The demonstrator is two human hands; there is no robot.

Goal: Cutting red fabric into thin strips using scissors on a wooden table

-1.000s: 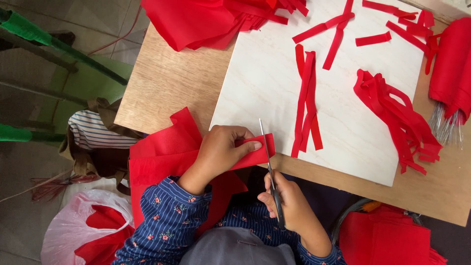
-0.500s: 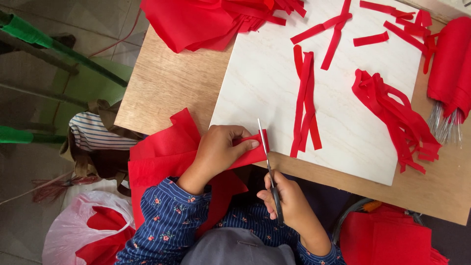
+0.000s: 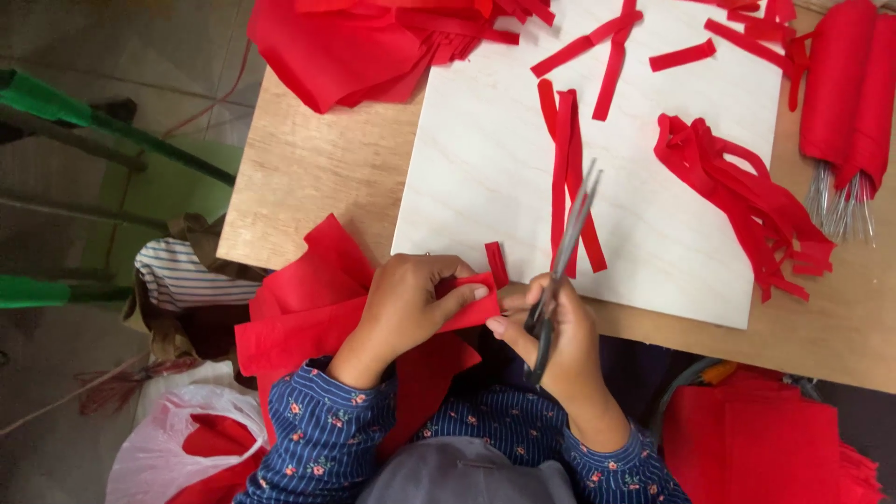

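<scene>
- Left hand (image 3: 406, 308) pinches red paper (image 3: 308, 308) just off the white board's (image 3: 485, 177) near edge.
- Right hand (image 3: 560, 341) grips scissors (image 3: 565, 252), blades slightly apart over that edge.

Place: a small handcraft workshop, home-like and informal
Work surface: a bare wooden tabletop (image 3: 308, 177) with a pale plywood board (image 3: 485, 159) laid on it as a cutting area
Materials: a heap of red paper sheets (image 3: 355, 47), cut red strips (image 3: 747, 196) scattered over the board, more red sheets stacked low at right (image 3: 756, 439)
Finished pieces: red-wrapped rolls with metal wire ends (image 3: 845, 93)
Floor: plain concrete (image 3: 84, 37), a plastic bag of red scraps (image 3: 177, 457)
Furniture: green metal frame (image 3: 112, 131) beside the tabletop
</scene>
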